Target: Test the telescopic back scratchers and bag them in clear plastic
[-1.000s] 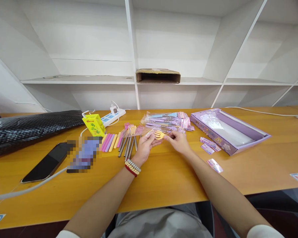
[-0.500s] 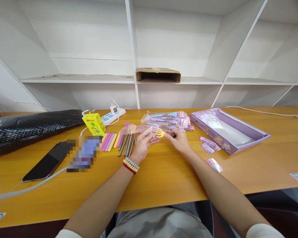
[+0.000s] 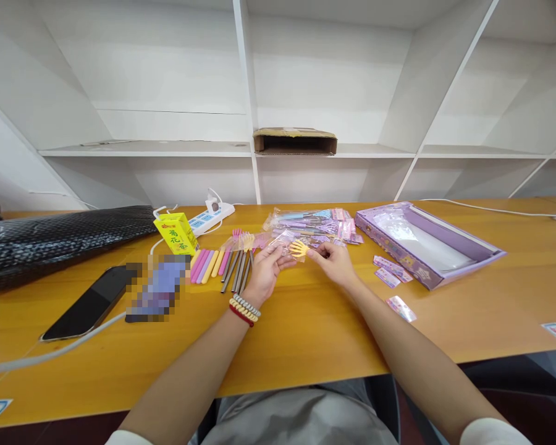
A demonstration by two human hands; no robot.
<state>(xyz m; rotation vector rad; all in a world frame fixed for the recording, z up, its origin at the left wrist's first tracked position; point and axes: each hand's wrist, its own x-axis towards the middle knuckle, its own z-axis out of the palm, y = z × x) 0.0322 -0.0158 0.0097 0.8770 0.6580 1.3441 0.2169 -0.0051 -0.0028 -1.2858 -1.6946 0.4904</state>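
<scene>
My left hand (image 3: 265, 272) is closed on a clear plastic bag (image 3: 285, 238). Between the two hands is a yellow hand-shaped back scratcher head (image 3: 299, 249), its fingers spread to the left, lying against the clear plastic. My right hand (image 3: 336, 262) pinches the narrow end of that head between thumb and fingers. Just left of my left hand lie several grey metal rods (image 3: 231, 272), some with yellow or pink hand-shaped tops. Further left is a row of pink, purple and yellow handles (image 3: 204, 266). Beyond my hands sits a pile of bagged back scratchers (image 3: 312, 220).
A purple display box (image 3: 426, 247) rests at the right, with small printed labels (image 3: 391, 271) beside it. On the left are a yellow drink carton (image 3: 176, 233), a power strip (image 3: 208, 217), a phone (image 3: 90, 303) and a black wrapped roll (image 3: 69, 241). White shelving stands behind, holding a cardboard box (image 3: 295, 142).
The yellow head and the clear plastic around it have shifted very slightly between my hands. Both hands keep nearly the same place and grip.
</scene>
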